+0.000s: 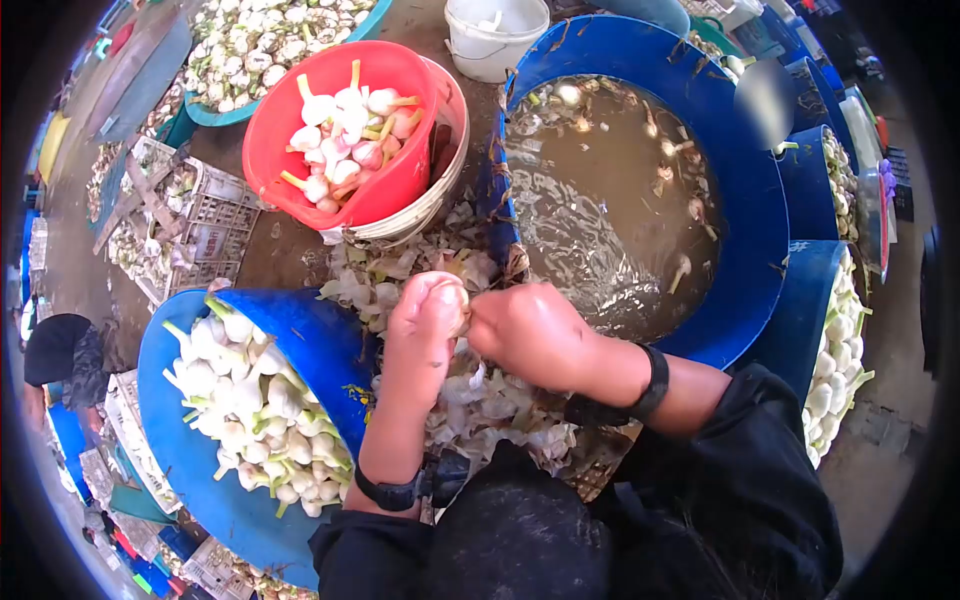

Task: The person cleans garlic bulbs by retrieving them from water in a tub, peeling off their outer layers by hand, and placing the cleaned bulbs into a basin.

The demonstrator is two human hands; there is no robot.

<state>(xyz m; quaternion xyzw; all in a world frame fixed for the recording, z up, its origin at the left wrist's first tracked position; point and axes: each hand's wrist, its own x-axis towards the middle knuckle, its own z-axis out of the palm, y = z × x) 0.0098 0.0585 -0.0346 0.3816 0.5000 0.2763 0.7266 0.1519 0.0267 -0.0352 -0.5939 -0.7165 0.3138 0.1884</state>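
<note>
My left hand (pixel 428 325) is closed around a garlic bulb (pixel 455 308), mostly hidden by the fingers. Against it, my right hand (pixel 535 335) is curled shut with its fingertips pinched at the bulb; what they grip is too small to make out. Below both hands lies a heap of loose garlic skins (pixel 480 405). A red basin (pixel 262 150) of garlic bulbs with stems sits ahead, resting in a white bucket (pixel 455 130). To the right is a large blue tub (pixel 755 230) of murky water with bulbs and skins floating in it.
Cleaned white garlic fills a blue tub (pixel 165 400) at left. Another blue tub (pixel 815 290) of garlic stands at right. A white pail (pixel 492 45), a plastic crate (pixel 215 215) and a green basin (pixel 215 115) stand further off. A person (pixel 70 355) bends at far left.
</note>
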